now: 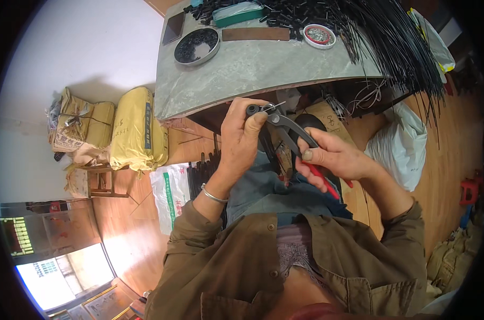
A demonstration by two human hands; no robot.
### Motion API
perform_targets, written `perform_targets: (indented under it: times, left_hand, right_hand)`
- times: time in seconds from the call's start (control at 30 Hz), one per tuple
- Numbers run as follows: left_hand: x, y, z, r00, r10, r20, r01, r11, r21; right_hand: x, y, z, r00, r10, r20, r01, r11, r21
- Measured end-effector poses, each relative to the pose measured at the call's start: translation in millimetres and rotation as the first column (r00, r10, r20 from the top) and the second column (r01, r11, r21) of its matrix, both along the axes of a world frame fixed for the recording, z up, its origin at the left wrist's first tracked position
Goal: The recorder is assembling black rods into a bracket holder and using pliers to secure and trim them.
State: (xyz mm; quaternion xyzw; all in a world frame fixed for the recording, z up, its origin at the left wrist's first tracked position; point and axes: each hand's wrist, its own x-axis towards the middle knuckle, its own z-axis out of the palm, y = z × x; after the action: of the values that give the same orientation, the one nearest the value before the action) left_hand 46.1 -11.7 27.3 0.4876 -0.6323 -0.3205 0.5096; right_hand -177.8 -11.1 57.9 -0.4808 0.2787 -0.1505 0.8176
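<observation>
Just off the table's near edge, my left hand [241, 130] is closed around a small black tubular part [252, 110], thumb pressing against it. A thin metal pin or wire [276, 106] sticks out beside the thumb. My right hand [330, 153] grips the red handles of black-jawed pliers [290, 128]. The plier jaws lie right at my left fingertips, by the metal pin. Whether the jaws clamp the pin I cannot tell. The far end of the black part is hidden in my left hand.
On the grey table [242, 69] stand a round dish of black rings [197, 46], a small white tub of metal bits [319, 36], a brown strip [255, 34] and a green box [238, 15]. Long black rods [397, 42] overhang the right side. Yellow sacks [132, 128] stand left.
</observation>
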Motion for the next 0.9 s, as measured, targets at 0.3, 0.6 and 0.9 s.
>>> perform_targets:
  times: [0.3,0.6,0.9]
  left_hand:
    - [-19,-2,-6,0.974,0.227,-0.005,-0.226,0.963,-0.145]
    - [-21,-6,-8,0.971,0.171,-0.165,-0.177,0.984,-0.027]
    - [11,1,-5,0.967,-0.113,-0.230,0.110,0.994,-0.026]
  right_hand:
    - [62,52,-45,0.901,-0.384,0.200,0.384,0.922,0.039]
    - [81,54,-77,0.802,-0.529,0.276,0.582,0.798,-0.160]
    - [17,17,-40,0.863,-0.424,0.276,0.453,0.890,-0.049]
